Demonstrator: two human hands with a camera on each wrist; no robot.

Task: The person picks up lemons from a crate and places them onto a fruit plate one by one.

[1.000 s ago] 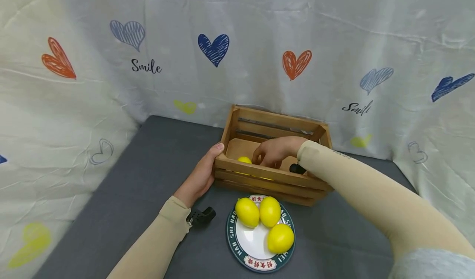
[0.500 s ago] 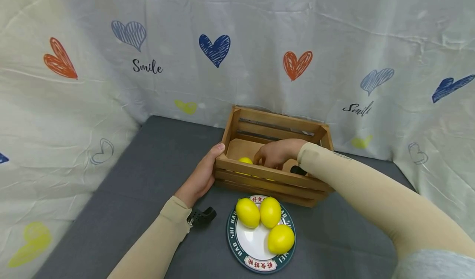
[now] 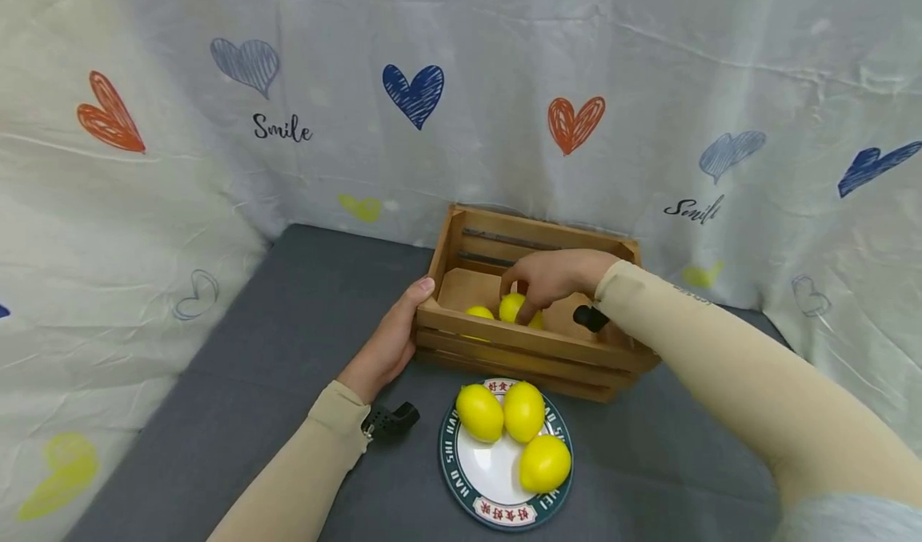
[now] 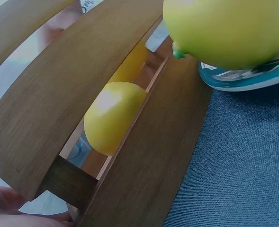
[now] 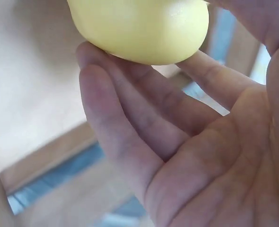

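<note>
A slatted wooden crate [image 3: 533,337] stands on the dark cloth, and my left hand [image 3: 389,338] grips its left end with the thumb on the rim. Inside it, my right hand [image 3: 553,276] holds a yellow lemon [image 3: 511,307] between thumb and fingers. The right wrist view shows this lemon [image 5: 144,33] from below, against the fingertips. Another lemon [image 3: 479,313] lies in the crate's left part, partly hidden by the front slats. Through the slat gap, the left wrist view shows a lemon [image 4: 113,118] up close.
In front of the crate sits a green-rimmed plate [image 3: 450,462] bearing three lemons [image 3: 479,414]. A white curtain [image 3: 490,166] printed with hearts hangs behind and along the sides. Grey cloth [image 3: 310,302] covers the table. Black bands are on both wrists.
My right hand has risen a little inside the crate, and a lemon now shows between its fingers. The left hand, crate and plate have stayed in place.
</note>
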